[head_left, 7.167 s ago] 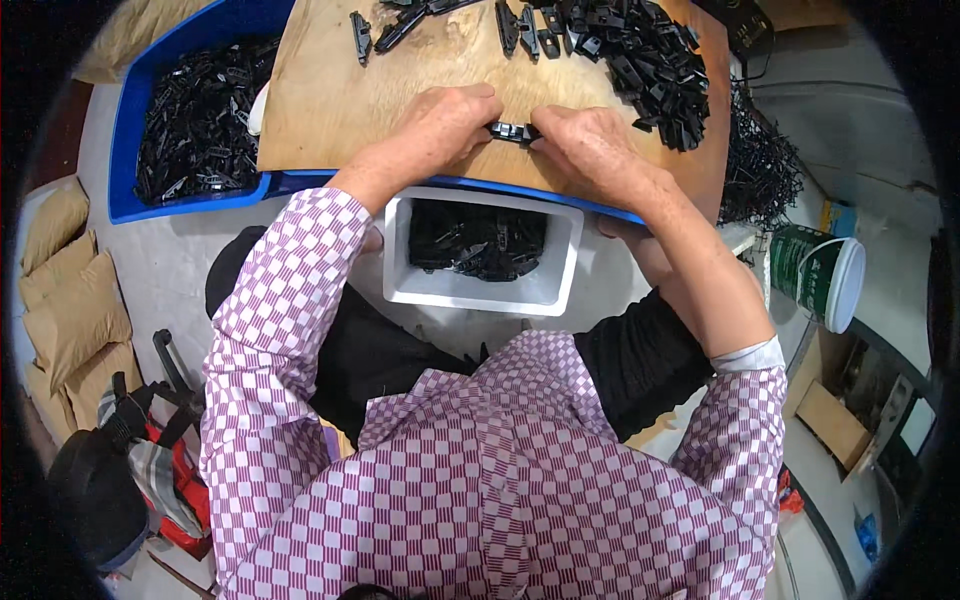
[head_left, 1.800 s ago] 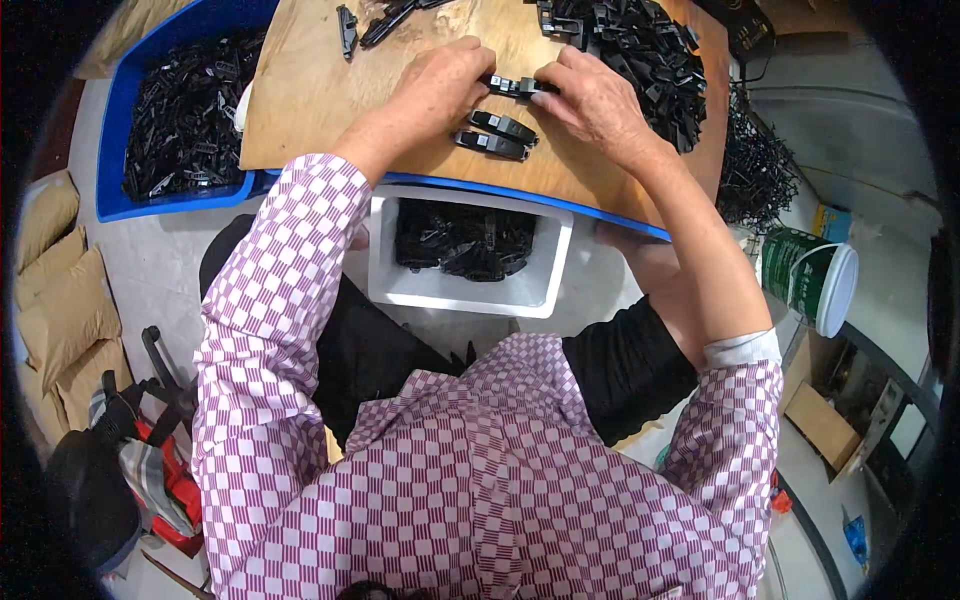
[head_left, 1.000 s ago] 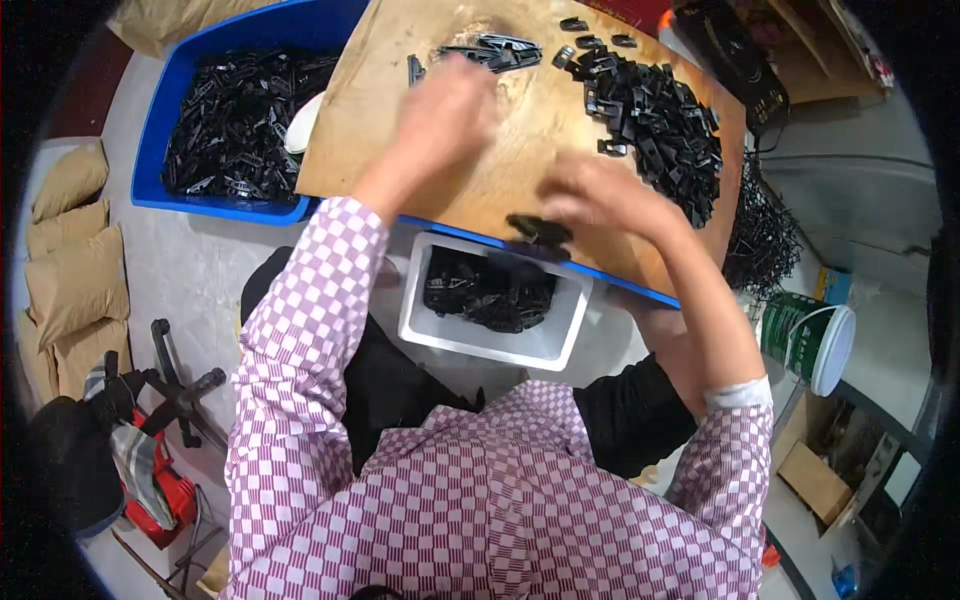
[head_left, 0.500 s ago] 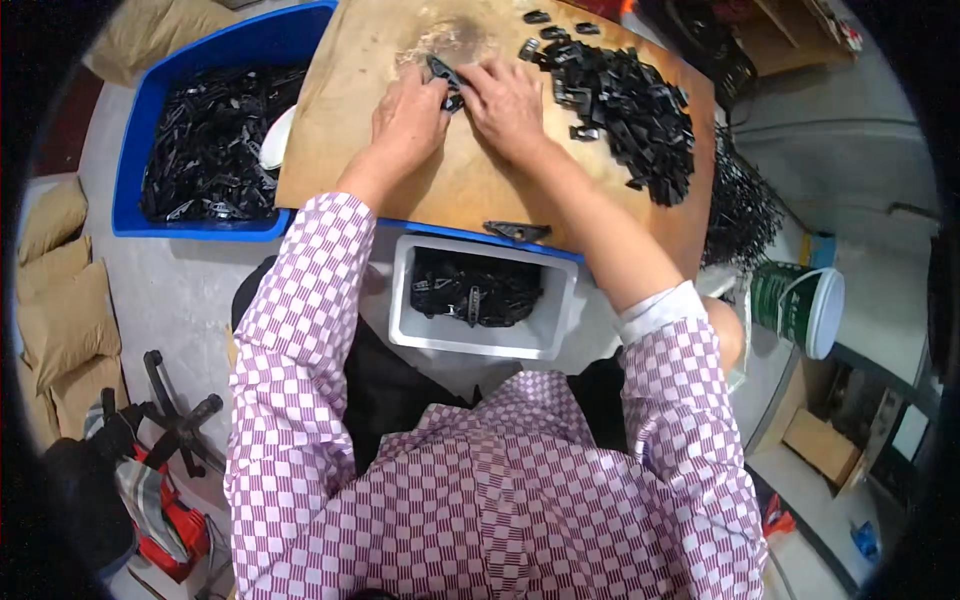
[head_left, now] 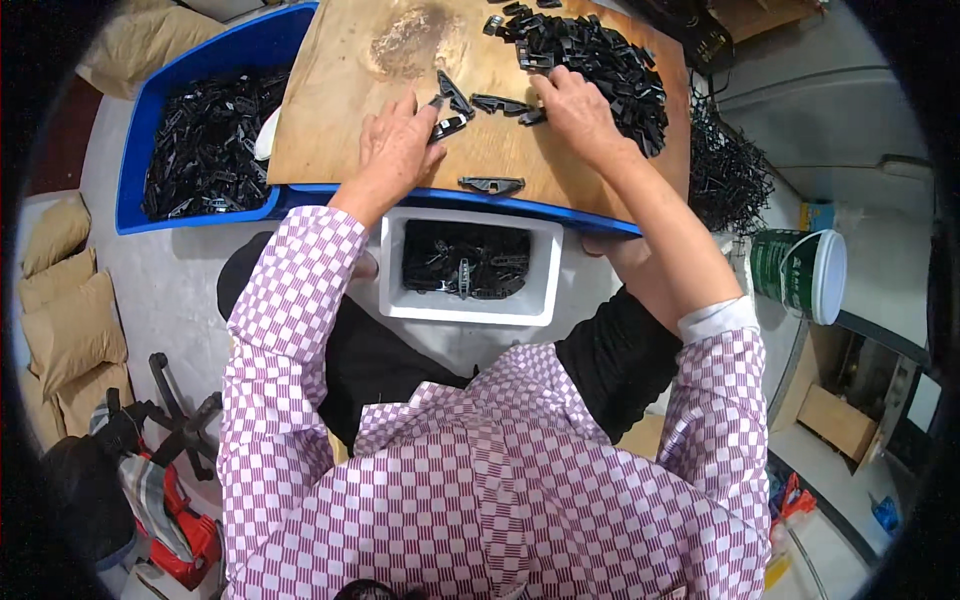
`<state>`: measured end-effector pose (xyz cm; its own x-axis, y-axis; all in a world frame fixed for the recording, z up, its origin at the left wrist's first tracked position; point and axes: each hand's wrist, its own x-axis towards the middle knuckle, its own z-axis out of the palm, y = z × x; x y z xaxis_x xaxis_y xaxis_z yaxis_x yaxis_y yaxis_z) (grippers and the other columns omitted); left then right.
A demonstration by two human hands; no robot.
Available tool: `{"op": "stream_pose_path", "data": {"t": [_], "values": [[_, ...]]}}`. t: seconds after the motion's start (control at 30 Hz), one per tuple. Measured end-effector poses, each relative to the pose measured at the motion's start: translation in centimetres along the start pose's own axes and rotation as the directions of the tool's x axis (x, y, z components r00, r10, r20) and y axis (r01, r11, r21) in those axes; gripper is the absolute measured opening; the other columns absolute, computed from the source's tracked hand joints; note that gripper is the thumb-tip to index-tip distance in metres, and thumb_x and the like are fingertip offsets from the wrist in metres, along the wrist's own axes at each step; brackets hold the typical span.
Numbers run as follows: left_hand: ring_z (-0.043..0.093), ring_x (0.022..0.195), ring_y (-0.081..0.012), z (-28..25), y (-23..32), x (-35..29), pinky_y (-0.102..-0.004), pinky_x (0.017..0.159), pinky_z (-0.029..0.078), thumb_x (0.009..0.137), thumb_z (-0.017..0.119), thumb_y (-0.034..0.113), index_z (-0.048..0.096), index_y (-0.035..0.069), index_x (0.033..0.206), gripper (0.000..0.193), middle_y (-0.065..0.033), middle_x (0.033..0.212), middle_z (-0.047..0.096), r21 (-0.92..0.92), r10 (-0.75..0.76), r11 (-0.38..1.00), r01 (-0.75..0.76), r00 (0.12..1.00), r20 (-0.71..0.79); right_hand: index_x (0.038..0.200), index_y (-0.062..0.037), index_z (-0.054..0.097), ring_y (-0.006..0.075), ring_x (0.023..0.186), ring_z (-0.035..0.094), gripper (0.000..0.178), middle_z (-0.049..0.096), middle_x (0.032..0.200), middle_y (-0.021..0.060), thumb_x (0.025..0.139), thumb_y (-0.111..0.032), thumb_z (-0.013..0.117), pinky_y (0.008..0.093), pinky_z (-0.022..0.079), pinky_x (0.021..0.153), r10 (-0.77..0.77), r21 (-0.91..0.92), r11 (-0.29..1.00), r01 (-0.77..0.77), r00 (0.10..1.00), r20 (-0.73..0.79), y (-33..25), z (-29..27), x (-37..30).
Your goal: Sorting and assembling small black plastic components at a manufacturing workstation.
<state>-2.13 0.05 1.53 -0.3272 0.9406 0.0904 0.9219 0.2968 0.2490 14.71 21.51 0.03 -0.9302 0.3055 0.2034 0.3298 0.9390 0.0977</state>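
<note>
Left hand (head_left: 395, 150) pinches a black clip (head_left: 447, 126) on the wooden board (head_left: 340, 110); right hand (head_left: 575, 110), fingers curled, grips another clip (head_left: 530, 116) beside the board's black pile (head_left: 600, 60)

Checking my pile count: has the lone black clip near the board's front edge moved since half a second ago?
No. The lone black clip lies at the wooden board's front edge, above the white bin, as before.
</note>
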Motion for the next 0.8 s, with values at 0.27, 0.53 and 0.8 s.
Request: {"op": "stream_pose_path", "data": {"t": [0.27,0.53,0.8], "values": [[0.055,0.1,-0.0298,0.0,1.0,0.4,-0.0459,0.082,0.046,0.078,0.073,0.018,0.063,0.007,0.096,0.023,-0.0117,0.104,0.055,0.101,0.088,0.992,-0.075,0.987,-0.134,0.114,-0.0047,0.059,0.0347,0.093,0.061,0.027,0.059,0.099,0.016,0.089,-0.011,0.06,0.0419,0.051,0.08,0.038,0.306,0.951,-0.049,0.998,0.041,-0.7,1.0,-1.0],[0.061,0.085,-0.0314,0.8,5.4,-2.3,-0.0419,0.074,0.05,0.079,0.072,0.016,0.058,0.004,0.094,0.024,-0.0139,0.09,0.056,-0.197,0.32,0.931,-0.309,0.947,0.028,0.114,-0.0062,0.06,0.0362,0.093,0.062,0.024,0.064,0.096,0.0173,0.09,-0.011,0.058,0.044,0.05,0.078,0.158,0.512,0.849,-0.128,0.987,-0.015,0.7,-1.0,-1.6],[0.063,0.085,-0.034,0.7,6.7,-3.3,-0.0432,0.069,0.052,0.083,0.07,0.019,0.055,0.004,0.101,0.029,-0.0138,0.091,0.057,-0.313,0.448,0.874,-0.373,0.866,0.22,0.117,-0.0082,0.058,0.0377,0.095,0.062,0.026,0.062,0.1,0.0178,0.092,-0.016,0.055,0.0453,0.051,0.081,0.148,0.192,0.964,-0.185,0.97,0.192,1.2,-0.9,-1.3]]}}
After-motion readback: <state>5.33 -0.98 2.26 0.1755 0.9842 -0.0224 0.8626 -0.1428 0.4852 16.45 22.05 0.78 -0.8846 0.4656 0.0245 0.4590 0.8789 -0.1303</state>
